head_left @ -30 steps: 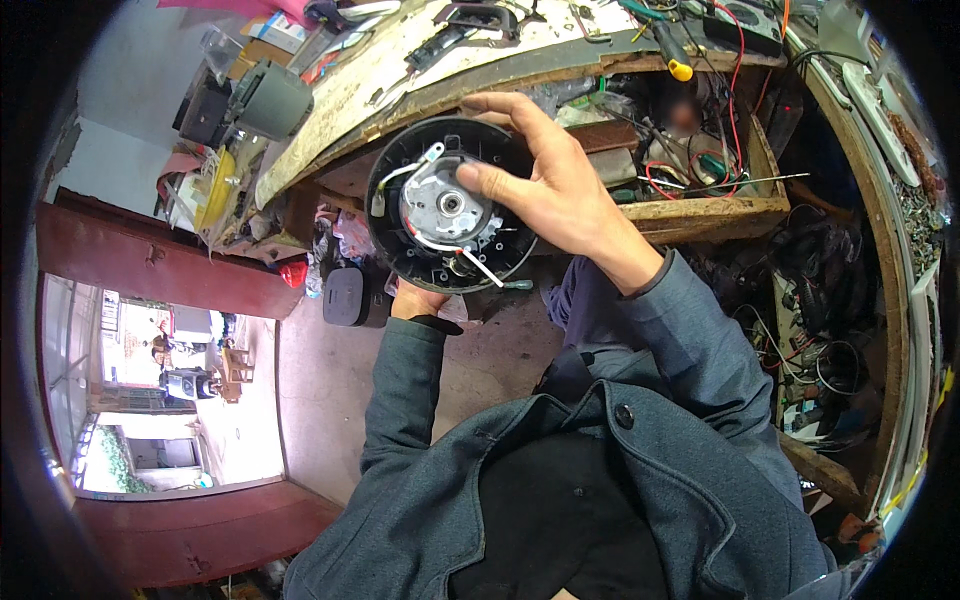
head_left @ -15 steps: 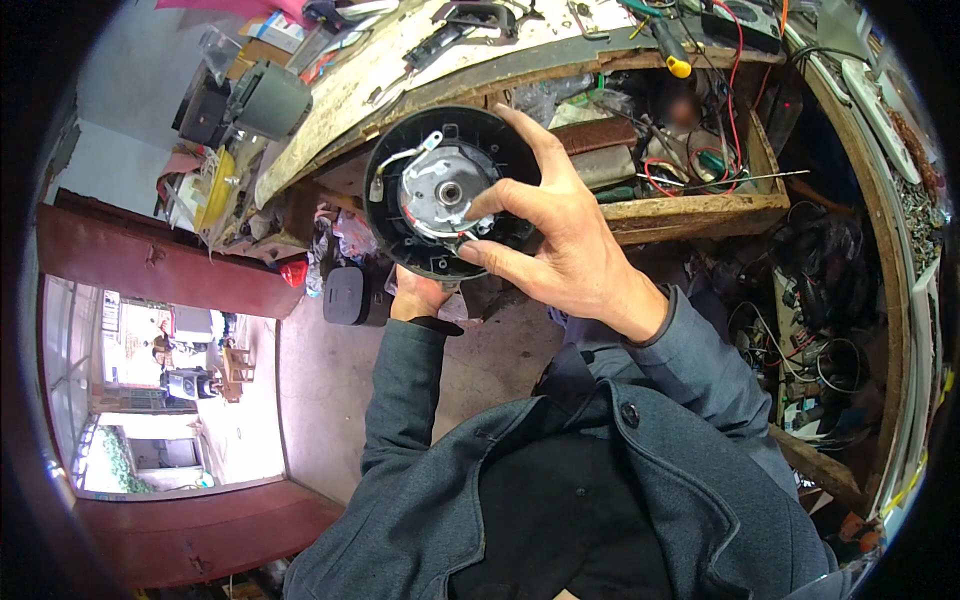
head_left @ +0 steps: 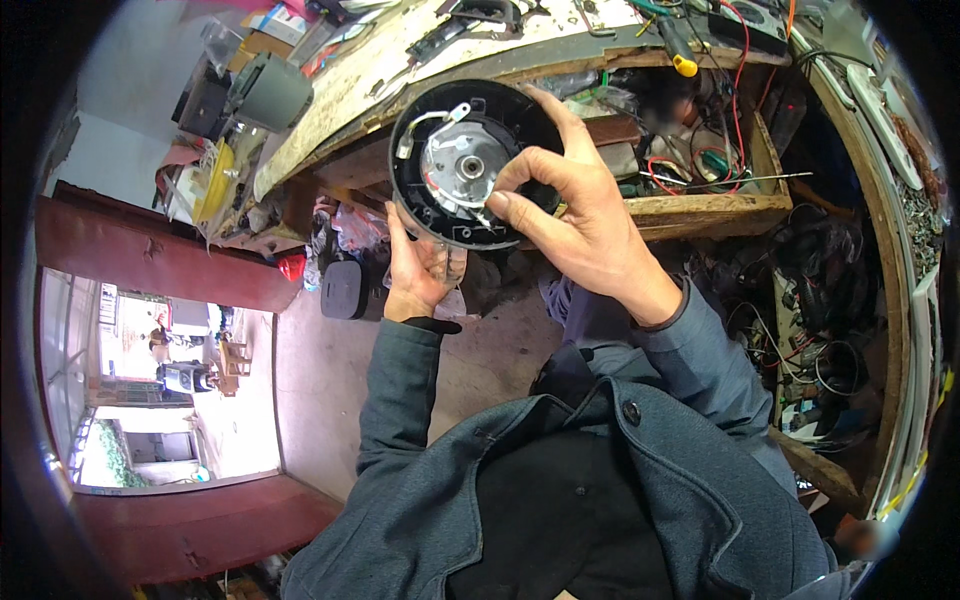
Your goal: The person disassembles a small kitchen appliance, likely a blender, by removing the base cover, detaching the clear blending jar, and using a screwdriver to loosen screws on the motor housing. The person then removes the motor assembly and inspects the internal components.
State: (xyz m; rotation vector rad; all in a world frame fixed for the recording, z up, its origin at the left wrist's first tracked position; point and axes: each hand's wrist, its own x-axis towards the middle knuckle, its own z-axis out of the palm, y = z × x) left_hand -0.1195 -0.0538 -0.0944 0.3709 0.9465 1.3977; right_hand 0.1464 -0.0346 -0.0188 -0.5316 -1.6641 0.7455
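Note:
A round black plastic housing (head_left: 409, 192) is held up in front of the workbench, its hollow side facing me. Inside sits a silvery round motor (head_left: 445, 165) with a small shaft hub at its centre. A white wire lead (head_left: 432, 122) with connectors lies along the housing's upper left. From below, my left hand (head_left: 420, 272) supports the housing, thumb up along its left side. Over the right part is my right hand (head_left: 595, 215), thumb and index fingertips pinched together at the motor's lower right edge. Whatever lies between those fingertips is too small to make out.
A cluttered workbench (head_left: 350, 120) runs across the back, with a yellow-tipped screwdriver (head_left: 679, 50) near its edge. An open wooden drawer (head_left: 700, 212) holds wires and tools. A dark grey box (head_left: 342, 290) stands on the floor. Cables hang in the shelf at right.
The housing has shifted up and slightly right with both hands. My right thumb and index fingertip, apart before, have come together. More of my left hand shows.

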